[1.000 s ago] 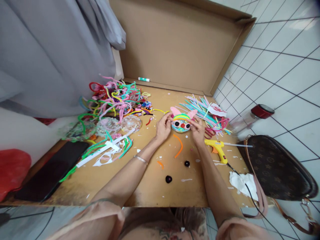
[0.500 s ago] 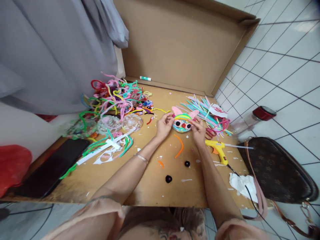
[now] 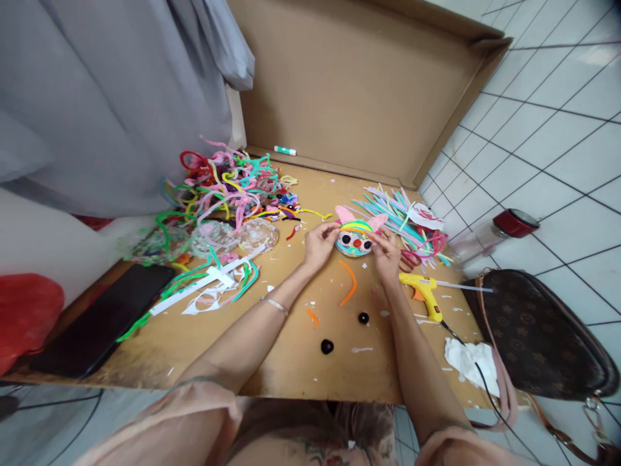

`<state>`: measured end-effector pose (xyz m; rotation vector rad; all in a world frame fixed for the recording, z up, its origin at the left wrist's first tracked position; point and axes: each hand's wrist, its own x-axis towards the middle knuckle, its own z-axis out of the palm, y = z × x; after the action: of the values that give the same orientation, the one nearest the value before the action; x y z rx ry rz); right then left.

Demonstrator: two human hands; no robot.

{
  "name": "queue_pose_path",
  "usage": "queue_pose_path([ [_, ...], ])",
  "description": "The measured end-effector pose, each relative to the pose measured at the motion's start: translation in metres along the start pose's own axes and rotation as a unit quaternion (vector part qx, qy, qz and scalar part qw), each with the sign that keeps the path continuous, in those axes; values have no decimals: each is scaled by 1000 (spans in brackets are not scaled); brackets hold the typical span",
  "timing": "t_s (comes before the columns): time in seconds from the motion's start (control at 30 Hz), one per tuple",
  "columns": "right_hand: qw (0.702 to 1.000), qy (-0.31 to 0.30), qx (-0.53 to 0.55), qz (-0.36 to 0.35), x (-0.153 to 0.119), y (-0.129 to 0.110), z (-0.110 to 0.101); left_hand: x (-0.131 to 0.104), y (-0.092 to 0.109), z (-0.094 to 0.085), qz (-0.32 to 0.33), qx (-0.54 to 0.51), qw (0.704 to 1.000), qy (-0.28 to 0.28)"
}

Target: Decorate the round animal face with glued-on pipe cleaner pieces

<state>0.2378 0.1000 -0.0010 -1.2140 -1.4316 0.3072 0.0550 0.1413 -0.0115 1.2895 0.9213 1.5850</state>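
A small round craft face (image 3: 356, 244) with pink pointed ears, black eyes, a red nose and yellow, green and orange strips across its top is between my hands. My left hand (image 3: 321, 245) pinches its left edge near the ear. On the opposite edge, my right hand (image 3: 386, 252) has its fingers closed on the face's side. Nearer to me lie a curved orange strip (image 3: 350, 285), a short orange piece (image 3: 312, 318) and two black round pieces, one (image 3: 363, 318) right of the other (image 3: 326, 347).
Tangled pipe cleaners (image 3: 233, 188) and clear discs lie at left, beside a black phone (image 3: 104, 320). At right are straight pipe cleaners (image 3: 388, 210), pink scissors (image 3: 411, 259), a yellow glue gun (image 3: 427, 294), tissue (image 3: 470, 362), a bottle (image 3: 514, 222) and a brown bag (image 3: 543, 330).
The view has shifted slightly. Both hands stay on the craft face with almost the same hold, and the loose pieces have not moved.
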Motion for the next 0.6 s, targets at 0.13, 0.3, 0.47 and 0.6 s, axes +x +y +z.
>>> queue_pose_path([
  [0.13,1000,2,0,-3,0,0,0,-1,0,-1,42,44,998,-8],
  [0.3,1000,-1,-6,-3,0,0,0,-4,1,-5,137,134,981,-13],
  [0.47,1000,3,-3,4,0,-1,0,-4,-1,-8,189,181,965,-26],
  [0.6,1000,-1,-8,6,0,-2,0,-3,-5,-8,193,190,962,-32],
])
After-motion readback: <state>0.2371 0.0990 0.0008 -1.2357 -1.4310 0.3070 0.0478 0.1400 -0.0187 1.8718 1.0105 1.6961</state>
